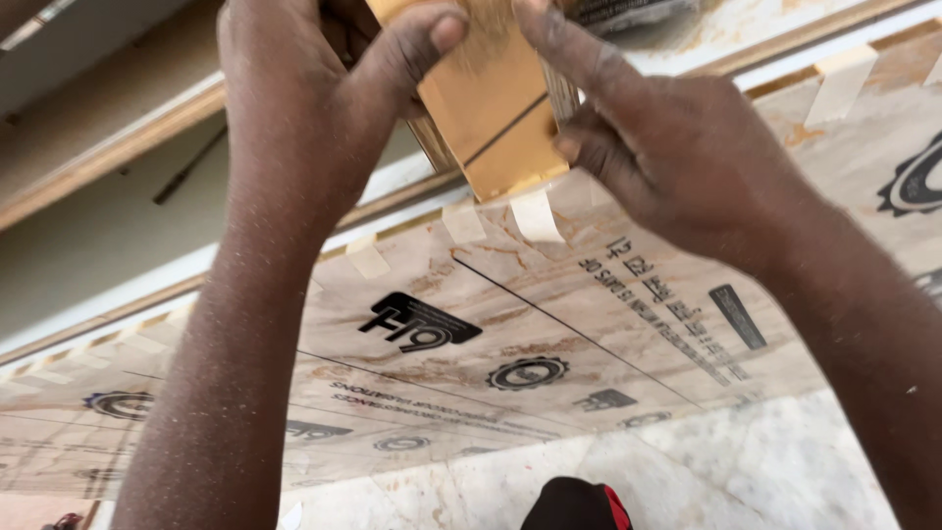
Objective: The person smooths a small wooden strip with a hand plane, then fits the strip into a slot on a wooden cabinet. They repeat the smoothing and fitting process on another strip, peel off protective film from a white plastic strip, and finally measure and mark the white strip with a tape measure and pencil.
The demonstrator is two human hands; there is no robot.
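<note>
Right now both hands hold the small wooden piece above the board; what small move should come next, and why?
Probably lower the wooden piece onto the board edge. Left hand and right hand both pinch it, and its lower corner hangs just over the taped edge, beside a tape strip.

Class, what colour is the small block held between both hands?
The small block is golden tan, crossed by one thin dark line; the head view shows it best.

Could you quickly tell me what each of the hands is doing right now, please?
Left hand: closed on the small tan wooden piece, thumb pressed on its face.
Right hand: closed on the same piece, pinching its right edge above the laminate board.
</note>
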